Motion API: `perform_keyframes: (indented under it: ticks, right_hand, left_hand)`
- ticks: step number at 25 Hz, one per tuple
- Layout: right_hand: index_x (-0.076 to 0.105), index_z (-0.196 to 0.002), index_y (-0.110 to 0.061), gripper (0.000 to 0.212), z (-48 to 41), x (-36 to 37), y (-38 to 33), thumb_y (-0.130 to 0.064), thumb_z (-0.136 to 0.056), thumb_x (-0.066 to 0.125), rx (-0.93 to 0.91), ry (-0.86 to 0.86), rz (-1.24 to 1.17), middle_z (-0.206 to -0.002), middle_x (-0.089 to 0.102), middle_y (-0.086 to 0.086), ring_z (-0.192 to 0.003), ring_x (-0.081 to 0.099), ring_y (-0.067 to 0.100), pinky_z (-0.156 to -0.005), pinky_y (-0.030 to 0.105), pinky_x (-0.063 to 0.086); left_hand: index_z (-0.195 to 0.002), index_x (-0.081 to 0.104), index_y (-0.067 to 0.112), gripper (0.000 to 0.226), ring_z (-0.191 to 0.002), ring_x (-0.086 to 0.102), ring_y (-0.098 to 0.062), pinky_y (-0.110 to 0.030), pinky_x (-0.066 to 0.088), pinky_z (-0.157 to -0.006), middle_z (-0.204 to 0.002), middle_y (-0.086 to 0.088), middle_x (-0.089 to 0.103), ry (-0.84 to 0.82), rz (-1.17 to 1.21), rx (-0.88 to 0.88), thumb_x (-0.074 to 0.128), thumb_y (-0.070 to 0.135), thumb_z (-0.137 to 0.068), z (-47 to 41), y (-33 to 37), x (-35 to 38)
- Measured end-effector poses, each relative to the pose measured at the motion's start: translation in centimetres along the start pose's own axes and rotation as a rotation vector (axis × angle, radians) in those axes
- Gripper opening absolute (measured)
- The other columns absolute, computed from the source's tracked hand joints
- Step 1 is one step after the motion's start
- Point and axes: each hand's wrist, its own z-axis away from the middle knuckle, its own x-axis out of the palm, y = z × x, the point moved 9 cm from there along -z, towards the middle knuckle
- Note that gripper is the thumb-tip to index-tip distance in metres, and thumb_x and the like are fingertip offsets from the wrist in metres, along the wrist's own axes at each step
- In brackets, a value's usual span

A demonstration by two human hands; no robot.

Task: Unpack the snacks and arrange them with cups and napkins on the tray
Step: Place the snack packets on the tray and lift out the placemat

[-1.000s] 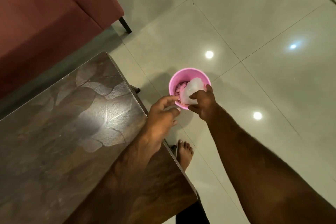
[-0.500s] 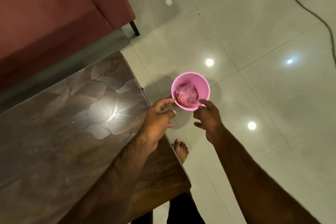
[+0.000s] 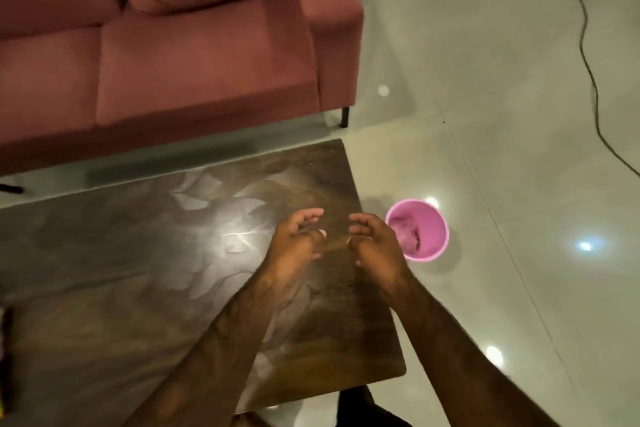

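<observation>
Okay, left hand (image 3: 297, 241): over the right end of the table, fingers loosely curled, nothing in them.
Right hand (image 3: 378, 248): just beside the left, same loose curl, holding nothing; touching the tabletop or hovering, can't tell.
Table (image 3: 138, 270): dark glossy top, lamp glare in the middle.
Left-edge sliver (image 3: 6, 357): dark with a bit of colour, cut off by the frame; too little showing to name.
Tray, cups, napkins, snacks: nowhere in view, probably off to the left.
Bin (image 3: 437, 229): small pink one on the floor, just off the table's right end, near the right hand.
Wrapper (image 3: 407, 233): crumpled clear plastic down inside the bin, so probably at least partly done with the unpacking.
Wrapper handling: guessing featherlight, soft, crinkly, a bit slippery; best pinched at a bunched fold rather than scooped.
Next: likely a turn left toward whatever needs arranging.
Floor (image 3: 485, 114): pale shiny tiles, ceiling-light reflections all over.
Sofa (image 3: 194, 55): dusty red, beyond the table's far edge, a strip of floor between.
Cable (image 3: 593, 80): dark, trailing across the tiles at the far right.
</observation>
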Motion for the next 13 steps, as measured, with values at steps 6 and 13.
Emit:
perform_keyframes:
  ticks: [6, 13]
  right_hand:
    - [0.064, -0.142, -0.031, 0.054, 7.2, 15.5, -4.1, -0.009, -0.093, 0.069, -0.205, -0.133, 0.326, -0.141, 0.066, -0.003, -0.127, 0.066, 0.018, -0.112, 0.038, 0.054]
    - [0.056, -0.151, -0.032, 0.060, 16.5, 35.9, -6.1, -0.014, -0.094, 0.067, -0.388, -0.290, 0.498, -0.150, 0.052, -0.002, -0.110, 0.057, 0.003, -0.088, 0.016, 0.047]
  left_hand:
    - [-0.122, 0.065, 0.026, 0.037, -0.108, 0.065, -0.016, -0.030, 0.057, -0.076, -0.128, 0.002, 0.060, 0.138, 0.048, 0.103, 0.061, 0.002, -0.093, 5.6, -2.1, -17.3]
    - [-0.114, 0.064, 0.032, 0.039, -0.086, 0.063, -0.008, -0.038, 0.056, -0.081, -0.123, 0.006, 0.060, 0.334, 0.112, 0.130, 0.061, 0.000, -0.090, 12.9, -8.1, -37.9]
